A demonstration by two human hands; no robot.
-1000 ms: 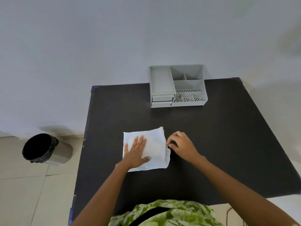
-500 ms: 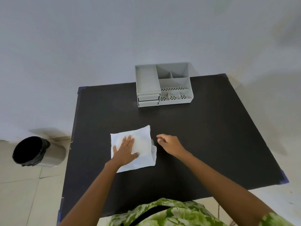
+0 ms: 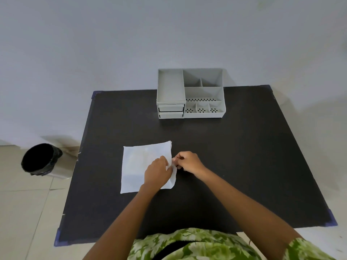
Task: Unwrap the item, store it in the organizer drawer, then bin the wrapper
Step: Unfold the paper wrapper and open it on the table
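Only the head view here. Half a second earlier the left hand (image 3: 158, 170) lay flat on the white wrapper (image 3: 139, 166) and the right hand (image 3: 188, 162) was bare just beside it. Now both pinched the wrapper's right edge between them, so the unwrapping looked underway. Item was hidden inside. Organizer (image 3: 190, 93) sat well ahead of the hands, bin (image 3: 42, 159) far off left.

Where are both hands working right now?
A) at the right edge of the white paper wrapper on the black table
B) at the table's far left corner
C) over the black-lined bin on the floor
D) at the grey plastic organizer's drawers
A: the left hand and right hand meet at the right edge of the white paper wrapper, pinching it, well short of the grey plastic organizer.
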